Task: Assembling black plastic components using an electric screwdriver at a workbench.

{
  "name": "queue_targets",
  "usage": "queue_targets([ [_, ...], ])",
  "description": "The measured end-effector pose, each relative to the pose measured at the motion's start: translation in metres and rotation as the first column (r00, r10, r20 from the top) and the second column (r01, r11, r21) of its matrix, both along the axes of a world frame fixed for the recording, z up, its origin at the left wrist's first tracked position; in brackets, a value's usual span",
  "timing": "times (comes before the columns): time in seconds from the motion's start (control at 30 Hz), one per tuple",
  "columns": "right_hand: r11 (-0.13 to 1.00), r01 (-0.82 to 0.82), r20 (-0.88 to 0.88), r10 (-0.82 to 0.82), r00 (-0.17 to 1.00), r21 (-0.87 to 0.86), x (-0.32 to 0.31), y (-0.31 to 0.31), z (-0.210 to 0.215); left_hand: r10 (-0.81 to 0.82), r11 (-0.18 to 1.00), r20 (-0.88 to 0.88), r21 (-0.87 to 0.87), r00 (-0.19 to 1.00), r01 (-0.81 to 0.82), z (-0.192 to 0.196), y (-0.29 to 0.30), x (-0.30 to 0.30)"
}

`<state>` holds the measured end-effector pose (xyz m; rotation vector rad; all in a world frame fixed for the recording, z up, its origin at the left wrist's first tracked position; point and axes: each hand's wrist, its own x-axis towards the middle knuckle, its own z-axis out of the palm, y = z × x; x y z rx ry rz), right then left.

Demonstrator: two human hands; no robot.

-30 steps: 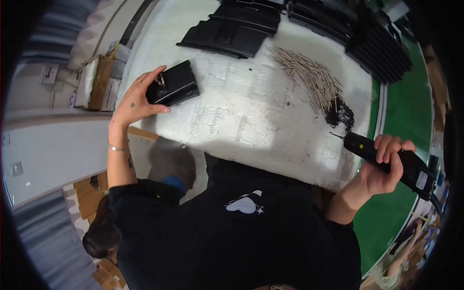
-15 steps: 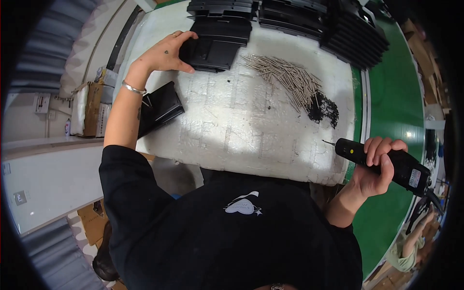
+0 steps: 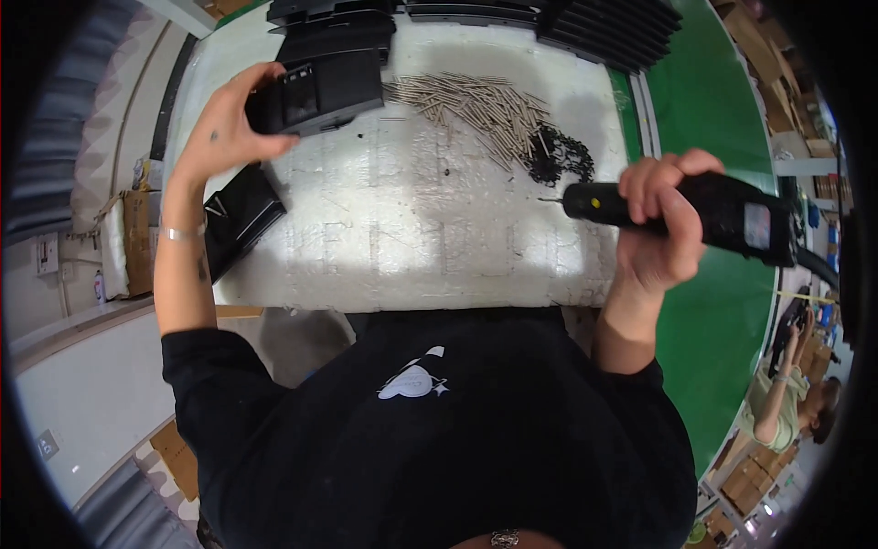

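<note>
Your torso: black short-sleeved T-shirt (image 3: 430, 430), plain cloth, loose fit, sleeves ending above elbows. Small white graphic (image 3: 412, 380) on your chest, rounded shape with a few spiky points; detail too small to read. Your forearms bare below sleeves. Thin silver bracelet (image 3: 180, 233) round your left wrist. Small dark marks on back of your left hand (image 3: 219, 137), one dot clearest; shape unclear. Your right hand (image 3: 663, 224): no ring or glove visible. Small metallic item at your neckline, bottom edge, partly cut off.
</note>
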<state>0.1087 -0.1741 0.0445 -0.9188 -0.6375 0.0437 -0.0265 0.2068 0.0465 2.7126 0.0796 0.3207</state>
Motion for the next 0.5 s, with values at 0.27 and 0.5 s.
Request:
queue_targets([
  [0.27, 1.000, 0.013, -0.100, -0.014, 0.995, -0.011, 0.013, 0.028, -0.018, -0.224, 0.973, -0.130, -0.091, 0.966, 0.213, -0.037, -0.166, -0.035],
  [0.5, 0.992, -0.100, 0.032, 0.097, 0.995, 0.080, 0.000, 0.015, 0.012, -0.195, 0.903, 0.166, -0.355, 0.967, 0.243, -0.049, -0.182, 0.003],
])
